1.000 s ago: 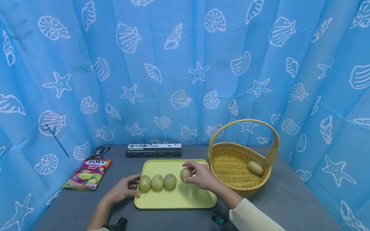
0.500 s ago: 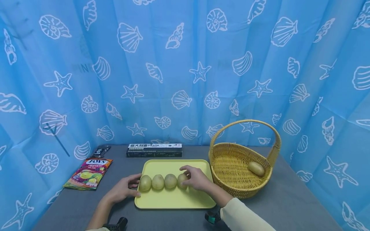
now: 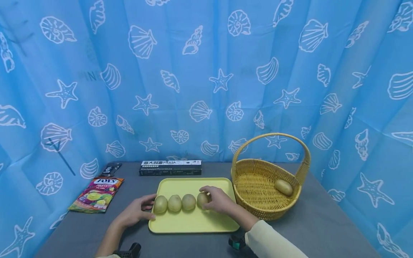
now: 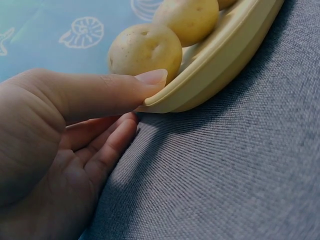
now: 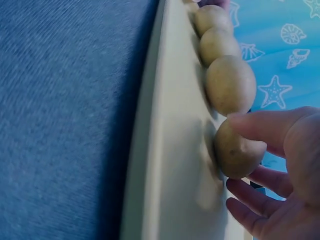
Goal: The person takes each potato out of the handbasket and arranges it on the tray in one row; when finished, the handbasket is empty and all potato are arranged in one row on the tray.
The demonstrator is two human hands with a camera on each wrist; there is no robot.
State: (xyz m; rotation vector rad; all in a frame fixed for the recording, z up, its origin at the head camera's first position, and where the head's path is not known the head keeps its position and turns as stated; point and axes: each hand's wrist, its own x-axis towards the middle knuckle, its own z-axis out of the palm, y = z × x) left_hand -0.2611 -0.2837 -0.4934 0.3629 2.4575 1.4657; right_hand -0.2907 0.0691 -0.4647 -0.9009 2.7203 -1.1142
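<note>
Several potatoes stand in a row on a yellow tray. At the right end of that row is a potato, which my right hand holds between thumb and fingers; the right wrist view shows this potato low against the tray, close to its neighbour. My left hand is at the tray's left edge. In the left wrist view the left thumb lies on the tray rim beside the leftmost potato, and the other fingers reach under the corner, partly hidden.
A wicker basket with a tall handle stands right of the tray, one potato inside. Behind the tray lies a pasta box. A candy bag and a small black packet are on the left. A blue shell-print curtain hangs behind.
My right hand has moved left with its potato, bringing it up to the end of the row. It has barely moved in the last half second. The left hand keeps its place.
</note>
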